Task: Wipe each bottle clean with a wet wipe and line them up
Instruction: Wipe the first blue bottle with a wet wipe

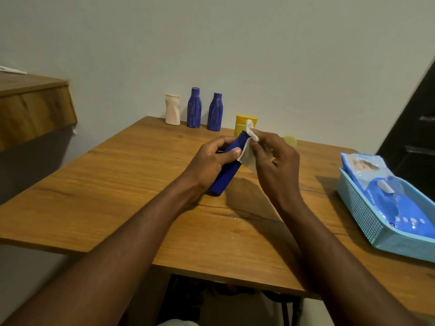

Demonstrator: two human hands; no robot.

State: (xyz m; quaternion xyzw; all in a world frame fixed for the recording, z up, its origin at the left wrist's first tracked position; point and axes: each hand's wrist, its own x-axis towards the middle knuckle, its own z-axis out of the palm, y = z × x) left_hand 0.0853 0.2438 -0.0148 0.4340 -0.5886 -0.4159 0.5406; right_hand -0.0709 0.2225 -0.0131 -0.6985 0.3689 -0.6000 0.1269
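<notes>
Near the middle of a wooden table (117,184): a blue bottle (226,177), tilted, base low and near, neck aimed far and right. Gripped round the body by the left hand (211,158), fingers curled behind and thumb laid flat across the front. Hard to tell whether the base touches the tabletop or hangs just above it.

At the neck of the bottle: a white wet wipe (247,154), pinched between thumb and forefinger of the right hand (275,161), remaining fingers loosely curled, cloth draped against the shoulder of the bottle.

Along the far edge, upright in a row from left to right: a white bottle (172,110), 2 purple-blue bottles (194,108) (215,112), then a yellow bottle (242,124) partly hidden behind the wipe. At the right edge: a light blue basket (367,222) with a pack of wipes (388,196) inside.

Probably light, stiff plastic, smooth and likely slippery once damp. Best held firmly round the wide lower body, leaving neck and cap free for wiping. Soft, limp wipe: better bunched against the surface than held by a corner.
</notes>
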